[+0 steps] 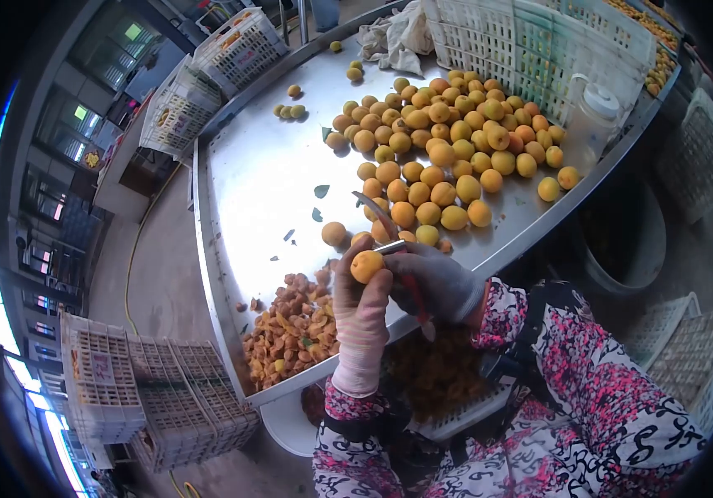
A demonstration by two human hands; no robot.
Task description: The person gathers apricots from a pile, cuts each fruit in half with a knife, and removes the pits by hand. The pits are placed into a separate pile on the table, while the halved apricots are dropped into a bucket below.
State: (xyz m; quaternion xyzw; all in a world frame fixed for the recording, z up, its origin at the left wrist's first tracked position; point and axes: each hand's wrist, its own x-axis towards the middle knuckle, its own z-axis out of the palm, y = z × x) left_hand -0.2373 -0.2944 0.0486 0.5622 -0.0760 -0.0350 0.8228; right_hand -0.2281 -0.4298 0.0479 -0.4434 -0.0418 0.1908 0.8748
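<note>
While the left hand [362,305] holds an apricot [366,266], pink crate lettering [244,58] blurs.

A round, orange-yellow fruit [366,266] sits between the thumb and fingers of the left hand [361,300], smooth-skinned and whole on the side that shows, held up near the front edge of the tabletop [249,187]. The tool [414,290] in the right hand [439,280] has a curved blade slanting up and leftward, a short silver part just beside the fruit, and a red handle running downward. Whether metal touches skin cannot be told.
</note>
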